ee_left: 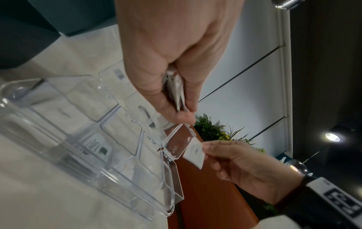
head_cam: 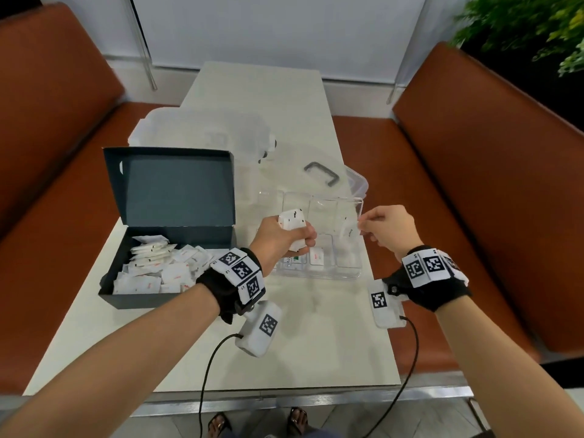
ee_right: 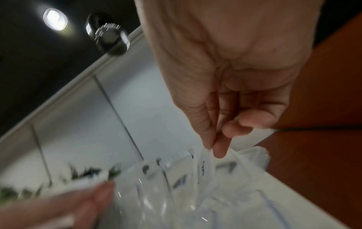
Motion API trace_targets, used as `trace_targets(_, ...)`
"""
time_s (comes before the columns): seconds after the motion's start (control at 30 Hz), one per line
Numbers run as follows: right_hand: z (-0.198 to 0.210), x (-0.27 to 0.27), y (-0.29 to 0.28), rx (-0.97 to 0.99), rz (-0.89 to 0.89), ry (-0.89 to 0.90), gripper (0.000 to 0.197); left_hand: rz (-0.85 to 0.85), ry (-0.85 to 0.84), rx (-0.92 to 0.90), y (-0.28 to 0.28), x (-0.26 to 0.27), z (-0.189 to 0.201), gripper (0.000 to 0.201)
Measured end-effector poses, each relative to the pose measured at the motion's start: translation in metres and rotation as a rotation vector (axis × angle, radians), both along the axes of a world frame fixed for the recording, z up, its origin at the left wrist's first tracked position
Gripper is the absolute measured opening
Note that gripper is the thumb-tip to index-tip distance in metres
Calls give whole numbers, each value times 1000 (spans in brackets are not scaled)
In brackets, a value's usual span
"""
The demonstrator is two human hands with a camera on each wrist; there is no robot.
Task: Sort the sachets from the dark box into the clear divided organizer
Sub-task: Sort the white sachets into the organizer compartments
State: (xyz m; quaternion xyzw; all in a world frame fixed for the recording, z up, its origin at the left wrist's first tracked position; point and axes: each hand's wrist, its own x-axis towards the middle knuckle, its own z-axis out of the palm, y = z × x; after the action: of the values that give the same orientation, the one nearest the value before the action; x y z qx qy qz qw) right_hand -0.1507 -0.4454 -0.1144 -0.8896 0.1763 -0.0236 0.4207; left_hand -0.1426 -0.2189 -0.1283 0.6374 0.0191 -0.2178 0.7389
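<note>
A: What is the step now?

B: The right hand (head_cam: 390,227) pinches one sachet (head_cam: 350,231) by its top edge, between thumb and fingertip, and holds it over the right side of the clear organizer (head_cam: 347,273). The sachet hangs down, almost upright. I think the step is to drop it into a compartment on the right.

A: And the other hand?

B: The left hand (head_cam: 284,237) has its grip closed around a small bundle of sachets (head_cam: 292,220), above the middle of the organizer. The dark box (head_cam: 142,295) stands open on the left of the table (head_cam: 316,343), and many sachets still lie inside it.

A: How to do the drop well?

B: First choose the right cell. In the near row, one compartment already holds a sachet with a green mark (head_cam: 295,260) and the next one a sachet with red print (head_cam: 317,257). The one in the right hand must go with its own kind. Its print is too small for me to read.

A: Should the person release it from high?

B: Better to lower it until the bottom edge is between the walls, then open the fingers. A light sachet can turn in the air and land across a divider.

A: Anything about the left hand?

B: It should hold the bundle firmly and a little aside, so nothing slips into a wrong cell.
</note>
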Motion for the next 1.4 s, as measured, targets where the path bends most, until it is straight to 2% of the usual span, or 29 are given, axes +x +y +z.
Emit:
trace_targets(0.1, -15, 6, -3, -298, 77, 120, 14, 9, 9, 2, -7, -1, -1, 4)
trace_targets(0.27, -40, 14, 14, -645, 226, 234, 14, 0, -1, 13, -18, -5, -3, 5)
trace_targets(0.57, -57, 19, 19, -1026, 510, 278, 16, 31, 11, -24, -23, -10, -6, 4)
trace_targets(0.77, -57, 20, 17, -1141, 646, 294, 19, 46, 24, -30, -26, -10, -9, 5)
trace_targets(1.03, -56, 19, 19, -1071, 643, 248, 26, 16, 106, -91, -24, -8, -9, 9)
trace_targets(1.17, -47, 17, 18, -1036, 507, 128, 20, -14, 205, -148, -25, -8, -8, 20)
trace_targets(1.27, -27, 15, 14, -868, 336, -49, 23, 3, 317, -203, -26, -5, -4, 28)
trace_targets(1.4, 0, 6, 20, -507, 272, -135, 18, -5, 379, -332, -22, 0, 0, 24)
